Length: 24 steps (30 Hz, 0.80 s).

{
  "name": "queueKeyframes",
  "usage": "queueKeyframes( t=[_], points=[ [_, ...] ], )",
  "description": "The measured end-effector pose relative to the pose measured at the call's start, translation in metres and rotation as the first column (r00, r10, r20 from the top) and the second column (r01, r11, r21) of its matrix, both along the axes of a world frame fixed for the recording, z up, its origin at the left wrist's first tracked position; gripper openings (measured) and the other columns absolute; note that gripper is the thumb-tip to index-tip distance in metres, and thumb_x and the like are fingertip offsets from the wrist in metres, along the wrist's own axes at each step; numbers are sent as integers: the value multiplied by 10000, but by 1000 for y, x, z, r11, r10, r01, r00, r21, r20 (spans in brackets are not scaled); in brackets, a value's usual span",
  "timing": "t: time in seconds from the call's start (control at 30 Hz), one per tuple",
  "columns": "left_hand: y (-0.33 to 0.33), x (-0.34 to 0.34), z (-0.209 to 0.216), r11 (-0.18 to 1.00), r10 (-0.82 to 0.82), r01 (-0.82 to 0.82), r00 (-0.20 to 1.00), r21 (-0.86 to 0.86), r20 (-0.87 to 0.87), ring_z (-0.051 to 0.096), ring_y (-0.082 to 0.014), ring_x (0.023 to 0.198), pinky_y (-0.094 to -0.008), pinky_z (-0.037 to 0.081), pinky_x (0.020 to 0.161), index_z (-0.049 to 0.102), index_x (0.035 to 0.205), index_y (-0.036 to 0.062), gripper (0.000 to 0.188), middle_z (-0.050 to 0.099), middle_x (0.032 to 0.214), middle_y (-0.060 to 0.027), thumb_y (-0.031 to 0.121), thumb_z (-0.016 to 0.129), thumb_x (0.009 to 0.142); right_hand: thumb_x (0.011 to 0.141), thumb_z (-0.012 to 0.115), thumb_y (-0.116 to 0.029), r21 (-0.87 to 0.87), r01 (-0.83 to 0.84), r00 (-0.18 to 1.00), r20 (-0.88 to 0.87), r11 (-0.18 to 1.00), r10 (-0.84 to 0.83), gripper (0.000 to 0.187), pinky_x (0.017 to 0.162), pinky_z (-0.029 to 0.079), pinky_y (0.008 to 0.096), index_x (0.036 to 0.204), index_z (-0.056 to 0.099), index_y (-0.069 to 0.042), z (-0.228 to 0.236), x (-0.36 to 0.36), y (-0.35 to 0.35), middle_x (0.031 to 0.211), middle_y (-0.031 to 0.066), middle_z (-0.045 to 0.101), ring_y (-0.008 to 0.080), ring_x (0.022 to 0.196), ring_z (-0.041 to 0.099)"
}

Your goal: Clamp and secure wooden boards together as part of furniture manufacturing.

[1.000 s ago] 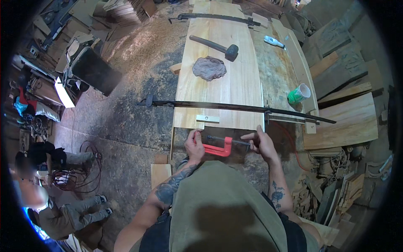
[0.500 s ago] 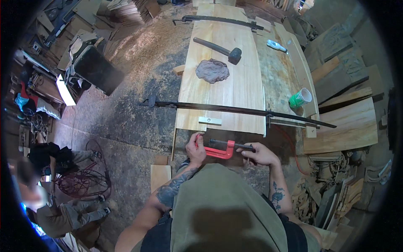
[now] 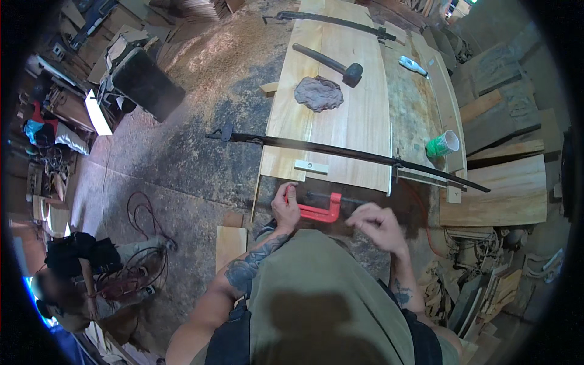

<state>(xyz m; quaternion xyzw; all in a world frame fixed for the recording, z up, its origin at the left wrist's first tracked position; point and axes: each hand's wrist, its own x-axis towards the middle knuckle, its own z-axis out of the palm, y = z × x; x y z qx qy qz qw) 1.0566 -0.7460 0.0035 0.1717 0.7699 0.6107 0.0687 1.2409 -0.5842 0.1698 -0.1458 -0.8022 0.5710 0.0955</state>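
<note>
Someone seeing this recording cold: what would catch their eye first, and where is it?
Probably the bright red C-clamp, just below the picture's centre, its left end in the left hand, with the right hand close by at its other end. Next, the dark mallet and wrinkled grey-brown lump lying on the pale wooden panel beyond, and the long dark bar clamp crossing that panel's near part.

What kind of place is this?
Probably a woodworking shop: wide boards lie under a long black clamp, the left hand holds a red clamp, and sawdust is scattered on the floor.
</note>
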Motion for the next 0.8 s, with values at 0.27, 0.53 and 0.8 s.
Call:
queueKeyframes(
  t=[0.27, 0.53, 0.8],
  points=[
    [0, -7, 16, 998, 55, -54, 992, 13, -117, 659, -242, 844, -344, 497, 754, 648, 1007, 14, 257, 680, 885, -146, 229, 507, 989, 1029, 432, -310, -679, 298, 949, 290, 671, -128, 393, 643, 463, 250, 1243, 598, -25, -73, 14, 13, 1061, 100, 699, 100, 767, 598],
    [2, -4, 11, 1000, 12, -10, 994, 18, -107, 651, -220, 830, -329, 493, 749, 651, 1009, 15, 263, 679, 877, -136, 236, 512, 987, 948, 567, -205, 29, 219, 976, -14, 975, -219, 249, 766, 432, 285, 981, 722, -13, -14, -9, 8, 772, 43, 534, 168, 772, 524],
    [-5, -9, 13, 998, 57, -57, 998, -39, -14, 653, -224, 853, -326, 493, 767, 651, 1007, 13, 265, 681, 885, -126, 239, 513, 988, 1026, 296, -480, -219, 392, 868, 408, 893, -281, 652, 705, 427, 252, 906, 724, -4, -53, 13, 0, 703, 13, 572, 122, 715, 526]
  ],
)
